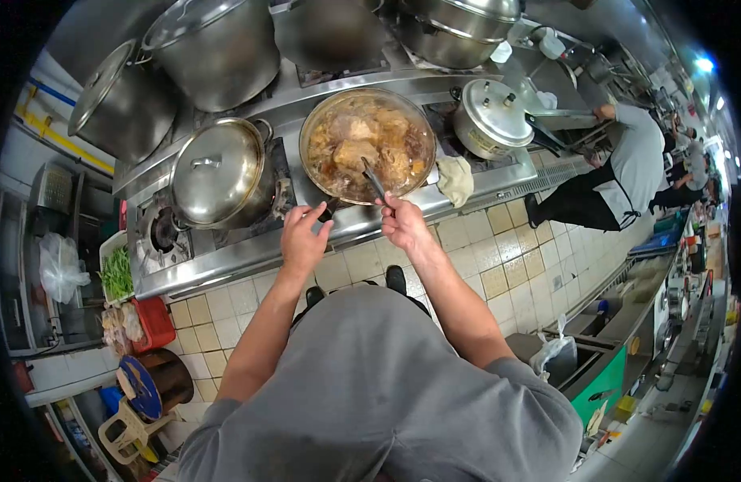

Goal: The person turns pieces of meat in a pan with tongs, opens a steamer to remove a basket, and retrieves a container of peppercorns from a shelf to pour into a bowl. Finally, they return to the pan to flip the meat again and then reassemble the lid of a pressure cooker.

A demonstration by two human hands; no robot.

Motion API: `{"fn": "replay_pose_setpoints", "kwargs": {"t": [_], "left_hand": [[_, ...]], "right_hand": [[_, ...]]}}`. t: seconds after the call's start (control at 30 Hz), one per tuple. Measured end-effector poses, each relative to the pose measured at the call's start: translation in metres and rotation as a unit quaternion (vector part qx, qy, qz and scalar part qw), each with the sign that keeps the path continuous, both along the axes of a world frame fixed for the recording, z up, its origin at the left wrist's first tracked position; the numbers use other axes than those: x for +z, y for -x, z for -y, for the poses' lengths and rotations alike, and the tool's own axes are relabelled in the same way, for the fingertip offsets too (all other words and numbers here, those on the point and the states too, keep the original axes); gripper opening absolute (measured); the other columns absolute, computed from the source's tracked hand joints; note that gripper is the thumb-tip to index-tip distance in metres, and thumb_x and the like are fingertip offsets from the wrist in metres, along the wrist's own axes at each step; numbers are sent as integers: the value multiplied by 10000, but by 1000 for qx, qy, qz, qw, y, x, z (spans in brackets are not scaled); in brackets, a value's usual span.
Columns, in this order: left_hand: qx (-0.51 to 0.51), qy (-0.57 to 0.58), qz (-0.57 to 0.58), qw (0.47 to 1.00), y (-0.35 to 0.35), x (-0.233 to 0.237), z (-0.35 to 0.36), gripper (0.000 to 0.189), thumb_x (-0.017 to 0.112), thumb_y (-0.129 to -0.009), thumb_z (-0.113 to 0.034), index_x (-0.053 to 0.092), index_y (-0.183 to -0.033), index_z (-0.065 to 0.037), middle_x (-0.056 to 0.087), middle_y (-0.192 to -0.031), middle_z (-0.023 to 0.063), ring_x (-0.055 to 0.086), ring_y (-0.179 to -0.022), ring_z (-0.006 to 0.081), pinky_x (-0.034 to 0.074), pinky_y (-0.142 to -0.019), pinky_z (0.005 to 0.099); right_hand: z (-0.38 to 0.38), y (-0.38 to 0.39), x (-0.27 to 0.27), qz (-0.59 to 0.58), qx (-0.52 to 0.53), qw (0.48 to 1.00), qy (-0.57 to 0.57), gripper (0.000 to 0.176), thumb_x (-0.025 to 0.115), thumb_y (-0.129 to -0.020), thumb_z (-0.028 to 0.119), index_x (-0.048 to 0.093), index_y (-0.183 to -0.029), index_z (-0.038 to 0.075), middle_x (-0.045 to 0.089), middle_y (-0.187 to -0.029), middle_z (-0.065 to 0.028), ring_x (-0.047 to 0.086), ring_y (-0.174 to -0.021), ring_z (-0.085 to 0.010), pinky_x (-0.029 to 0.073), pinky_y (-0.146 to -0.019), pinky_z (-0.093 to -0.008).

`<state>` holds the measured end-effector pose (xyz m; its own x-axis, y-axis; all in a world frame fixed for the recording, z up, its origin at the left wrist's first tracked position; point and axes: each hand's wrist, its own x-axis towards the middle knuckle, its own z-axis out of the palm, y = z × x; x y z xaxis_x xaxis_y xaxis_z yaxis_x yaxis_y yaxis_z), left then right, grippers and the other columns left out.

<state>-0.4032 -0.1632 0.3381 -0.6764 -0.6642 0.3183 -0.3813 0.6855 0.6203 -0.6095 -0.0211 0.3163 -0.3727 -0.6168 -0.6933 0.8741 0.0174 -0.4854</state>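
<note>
A wide round pan (306, 165) sits on the stove, full of brown liquid with large brown chunks of food (356, 153) in it. My right hand (404, 222) is closed around a dark-handled utensil (374, 178), whose far end dips among the chunks; the submerged part is hidden. At the pan's near left side, my left hand (303, 241) has thumb and forefinger around the short black handle (329, 210) of the pan. A lidded steel pot (218, 173) stands left of that hand. Beside the pan on the right lies a crumpled beige cloth (455, 180).
A pressure cooker (493, 120) stands on the right, and tall stockpots (214, 56) line the back. Left on the stove is a bare burner (163, 231). A person (628, 161) works at the far right. A red crate (153, 323) and plastic stool (129, 430) are at lower left.
</note>
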Motion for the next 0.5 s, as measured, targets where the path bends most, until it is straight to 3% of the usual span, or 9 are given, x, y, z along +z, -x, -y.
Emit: {"fn": "replay_pose_setpoints", "kwargs": {"t": [0.23, 0.33, 0.47, 0.5], "left_hand": [[13, 17, -3, 1000, 4, -1, -7, 421, 824, -806, -198, 750, -1215, -131, 625, -1060, 79, 585, -1023, 289, 500, -914, 396], [15, 17, 2, 1000, 4, -1, -8, 423, 823, -808, -199, 749, -1219, -133, 623, -1054, 79, 584, -1023, 285, 499, -914, 392], [15, 19, 13, 1000, 4, 1, -8, 432, 828, -806, -202, 748, -1225, -137, 623, -1051, 76, 583, -1018, 281, 502, -908, 389], [17, 19, 15, 1000, 4, 2, -8, 432, 828, -806, -202, 748, -1225, -137, 623, -1051, 76, 583, -1018, 281, 502, -908, 389]], "right_hand": [[-26, 12, -23, 162, -14, 979, 124, 340, 489, -1088, 374, 602, -1076, 54, 460, -679, 39, 286, -469, -76, 259, -429, -251], [-31, 15, -25, 185, 0, 975, 123, 353, 493, -1085, 390, 598, -1093, 52, 473, -683, 36, 292, -467, -75, 261, -426, -249], [-37, 14, -21, 179, -3, 979, 96, 348, 503, -1081, 386, 608, -1087, 54, 485, -689, 33, 293, -468, -72, 258, -432, -246], [-43, 12, -20, 109, 11, 992, 58, 337, 515, -1077, 371, 628, -1071, 54, 494, -687, 34, 305, -472, -67, 259, -439, -240]]}}
